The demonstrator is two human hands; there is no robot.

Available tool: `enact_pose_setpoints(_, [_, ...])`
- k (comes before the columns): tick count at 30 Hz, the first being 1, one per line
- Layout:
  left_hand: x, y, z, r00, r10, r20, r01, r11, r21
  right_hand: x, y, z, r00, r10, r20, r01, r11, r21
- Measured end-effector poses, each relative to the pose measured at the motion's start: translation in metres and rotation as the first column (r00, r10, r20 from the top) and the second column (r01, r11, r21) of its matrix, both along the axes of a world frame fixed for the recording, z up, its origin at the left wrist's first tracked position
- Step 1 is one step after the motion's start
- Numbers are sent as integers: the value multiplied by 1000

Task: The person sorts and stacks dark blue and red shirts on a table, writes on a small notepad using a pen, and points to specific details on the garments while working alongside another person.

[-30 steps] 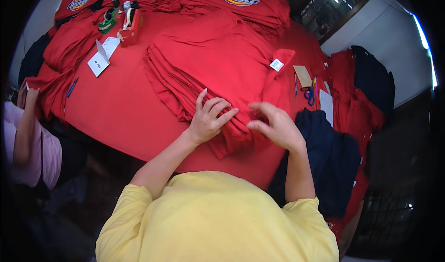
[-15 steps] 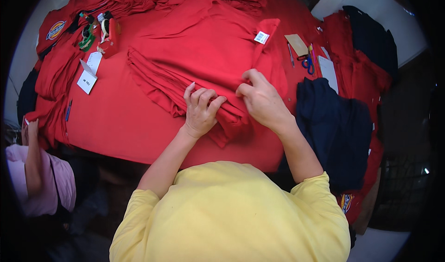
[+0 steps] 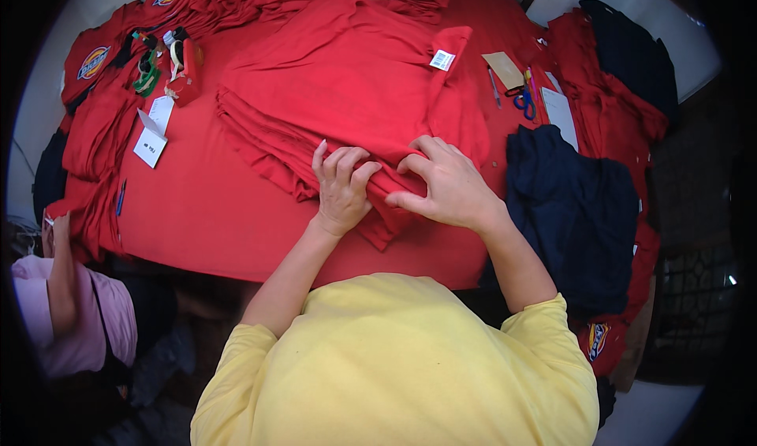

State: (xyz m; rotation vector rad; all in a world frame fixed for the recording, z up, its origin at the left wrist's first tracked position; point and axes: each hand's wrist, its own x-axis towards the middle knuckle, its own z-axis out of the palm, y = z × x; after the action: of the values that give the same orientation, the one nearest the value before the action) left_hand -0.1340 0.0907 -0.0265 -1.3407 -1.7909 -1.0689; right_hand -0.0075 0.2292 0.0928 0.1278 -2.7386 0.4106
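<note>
As the right hand (image 3: 445, 186) has closed in, both it and the left hand (image 3: 341, 186) now pinch the red stack's (image 3: 331, 99) near corner.

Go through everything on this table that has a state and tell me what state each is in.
Left hand: fingers curled, gripping the red garment stack's near corner.
Right hand: pinching the same corner.
Red garment stack: folded, layered.
Navy garment: loosely heaped.
Blue scissors: lying flat.
White tags: loose.
</note>
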Motion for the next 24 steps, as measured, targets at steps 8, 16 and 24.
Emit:
enact_pose_setpoints(8, [-2, -1, 1, 999, 33, -4, -32, 998, 51, -5, 13, -2, 998, -31, 49, 40, 980, -193])
enact_pose_setpoints(16, [-1, -1, 10, 994, 54, 90, -61, 996, 72, 0, -11, -2, 999, -42, -35, 47, 983, 179])
enact_pose_setpoints(24, [-4, -5, 0, 999, 41, 35, -44, 994, 96, -10, 2, -16, 991, -17, -135, 31, 994, 106])
